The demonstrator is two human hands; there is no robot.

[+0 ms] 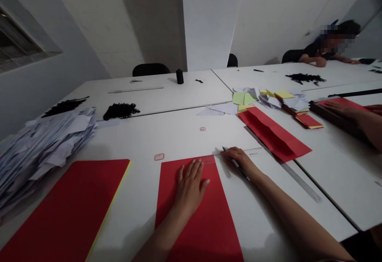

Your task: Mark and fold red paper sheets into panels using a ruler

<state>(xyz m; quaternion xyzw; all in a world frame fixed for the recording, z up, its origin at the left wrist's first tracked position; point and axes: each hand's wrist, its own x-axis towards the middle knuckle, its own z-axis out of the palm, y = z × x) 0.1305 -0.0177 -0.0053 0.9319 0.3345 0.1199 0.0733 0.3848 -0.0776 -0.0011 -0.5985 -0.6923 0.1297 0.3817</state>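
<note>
My left hand (190, 184) lies flat with fingers stretched out on a red sheet of paper (205, 222) in front of me, pressing it down. My right hand (241, 161) is closed around a dark pen (235, 163), its tip at the sheet's upper right corner. A clear plastic ruler (253, 152) lies along the sheet's top edge, under my right hand.
A stack of red sheets (68, 210) lies at the left, beside a heap of white paper scraps (41, 146). A folded red sheet (273, 134), a metal ruler (295, 176) and coloured paper piles (283, 101) lie right. Another person's hand (343, 109) rests at right; black cord bundles (119, 111) lie farther back.
</note>
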